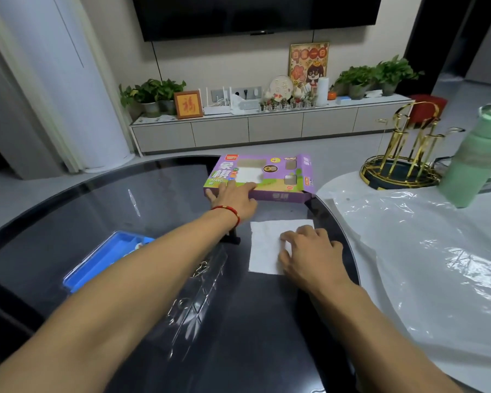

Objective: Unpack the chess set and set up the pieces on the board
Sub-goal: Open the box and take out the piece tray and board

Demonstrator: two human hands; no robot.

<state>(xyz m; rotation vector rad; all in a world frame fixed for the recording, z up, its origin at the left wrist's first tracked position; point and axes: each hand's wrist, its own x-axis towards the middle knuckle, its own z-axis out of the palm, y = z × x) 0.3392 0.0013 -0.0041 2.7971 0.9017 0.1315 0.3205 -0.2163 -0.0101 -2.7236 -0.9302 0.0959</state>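
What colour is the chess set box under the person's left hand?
Mainly purple chess set box, seen in the head view; left hand rests on it.

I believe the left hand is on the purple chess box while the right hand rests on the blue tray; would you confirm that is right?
Not quite. The left hand is indeed on the purple chess box, but the right hand rests on the white folded sheet, not the blue tray, which lies apart under the left forearm. The head view shows this.

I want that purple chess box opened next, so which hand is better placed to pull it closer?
Probably the left hand: its grip already rests on the purple chess box at its near-left corner. The right hand lies on the white folded sheet, nearer the person.
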